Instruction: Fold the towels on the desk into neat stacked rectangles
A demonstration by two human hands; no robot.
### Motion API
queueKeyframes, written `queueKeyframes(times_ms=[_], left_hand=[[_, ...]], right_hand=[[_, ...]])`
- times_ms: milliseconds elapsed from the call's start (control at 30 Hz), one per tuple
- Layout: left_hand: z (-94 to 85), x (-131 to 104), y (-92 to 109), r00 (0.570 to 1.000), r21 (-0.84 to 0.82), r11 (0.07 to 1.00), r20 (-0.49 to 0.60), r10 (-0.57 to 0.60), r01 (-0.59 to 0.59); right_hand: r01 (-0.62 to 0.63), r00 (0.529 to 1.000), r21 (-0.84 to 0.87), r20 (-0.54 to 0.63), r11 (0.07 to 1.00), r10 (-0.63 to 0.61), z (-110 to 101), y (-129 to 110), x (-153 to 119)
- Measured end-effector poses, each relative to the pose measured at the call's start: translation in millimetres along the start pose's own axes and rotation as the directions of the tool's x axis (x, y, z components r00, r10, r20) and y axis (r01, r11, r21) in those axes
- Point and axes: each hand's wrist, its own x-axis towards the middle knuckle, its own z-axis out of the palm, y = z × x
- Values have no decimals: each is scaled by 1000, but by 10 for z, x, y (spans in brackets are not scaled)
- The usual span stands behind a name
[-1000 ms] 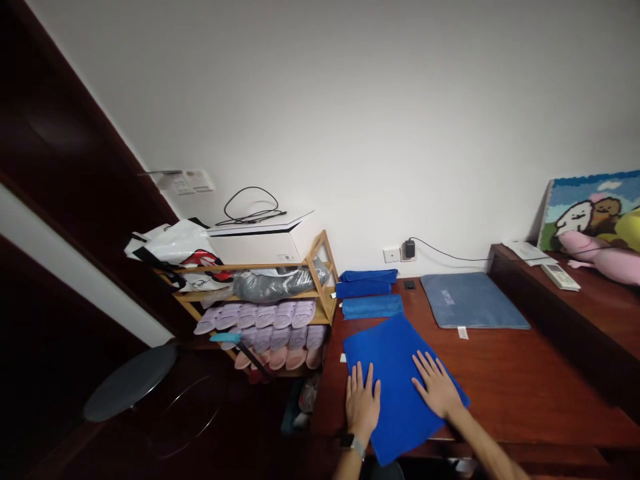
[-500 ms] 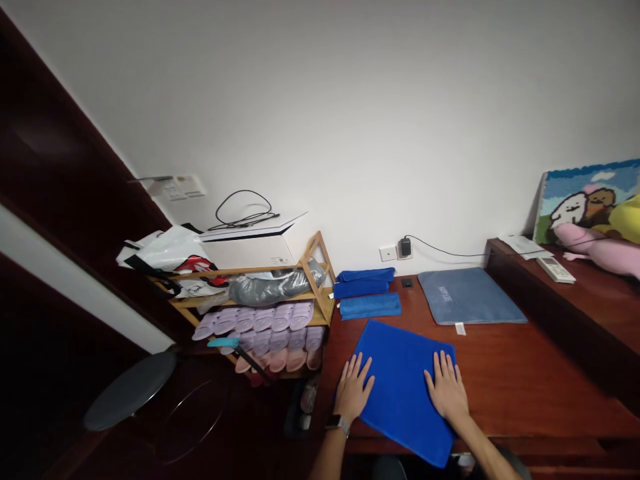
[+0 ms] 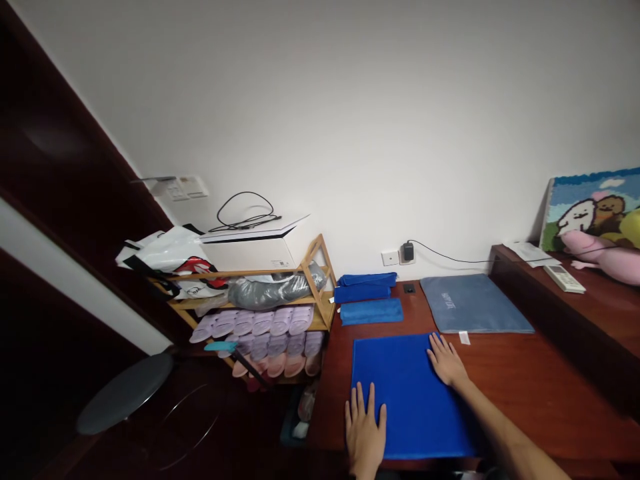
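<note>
A bright blue cloth lies spread flat on the reddish-brown wooden desk, its far edge roughly level with the desk's back. My left hand rests flat on the cloth's left edge, low down, fingers spread. At the far right corner of the cloth, my right hand lies with fingers stretched out on it. Behind are folded blue cloths at the desk's back left. A larger grey-blue cloth with a white tag lies flat at the back right.
Left of the desk stands a wooden shoe rack with several slippers, a white box and bags. A round stool is further left. On a raised ledge at right are a remote control and a pink plush toy.
The blue cloth has turned from a slant to lie nearly square with the desk. My left hand has moved nearer to me, and my right hand slightly farther away.
</note>
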Motion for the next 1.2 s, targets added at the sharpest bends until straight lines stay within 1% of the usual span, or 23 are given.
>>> queueKeyframes(times_ms=[100,267,333,367,433,500,567,633,667,700,733,767,800,833,900,1000,1067,1100,1133,1200], left_hand=[[-56,81,-49,1000,22,1000,13,20,-20],[-7,106,-108,999,70,997,-2,37,-37],[0,200,-52,998,75,996,-30,50,-47],[-5,283,21,997,71,996,-47,65,-61],[-21,506,280,988,40,990,-69,138,-135],[-16,770,671,963,-25,965,-62,260,-262],[38,1017,1107,928,-110,922,-21,372,-372],[140,1210,1467,909,-180,898,42,415,-402],[200,1284,1585,904,-204,894,73,421,-400],[258,1343,1650,900,-221,891,97,424,-396],[310,1392,1662,896,-231,889,113,429,-396],[352,1432,1620,893,-233,886,118,434,-400],[379,1468,1530,892,-228,886,117,437,-404],[392,1501,1398,895,-214,891,113,431,-401],[375,1567,1042,922,-156,922,109,373,-354],[292,1668,420,965,-43,971,108,240,-237],[246,1722,57,978,10,983,102,180,-182],[235,1739,-85,981,22,986,99,165,-168],[235,1750,-195,983,28,987,94,156,-159],[257,1753,-318,986,30,988,74,150,-152]], right_hand=[[-24,1000,-37,-11,999,23,23,-17,31],[-41,997,-48,-62,998,38,85,-28,22],[-48,997,-50,-65,998,45,93,-31,21],[-53,997,-53,-63,997,50,92,-32,22],[-58,997,-53,-57,997,55,82,-32,25],[-56,997,-47,-54,997,53,70,-25,28],[-50,998,-48,-50,998,48,65,-10,33],[-40,998,-56,-42,998,37,73,8,43],[-37,999,-60,-41,998,35,81,16,50],[-38,998,-62,-42,997,36,90,21,58],[-42,998,-63,-45,997,39,99,25,65],[-48,998,-65,-49,997,45,106,26,72],[-54,997,-69,-53,996,51,111,25,76],[-56,997,-73,-56,996,52,112,21,78],[-55,997,-76,-61,996,51,105,12,75],[-53,996,-66,-71,996,48,89,2,62],[-50,996,-56,-75,997,46,88,5,54],[-49,996,-53,-76,997,45,92,8,52],[-49,996,-51,-78,997,45,99,13,52],[-51,996,-52,-77,997,47,119,24,59]])
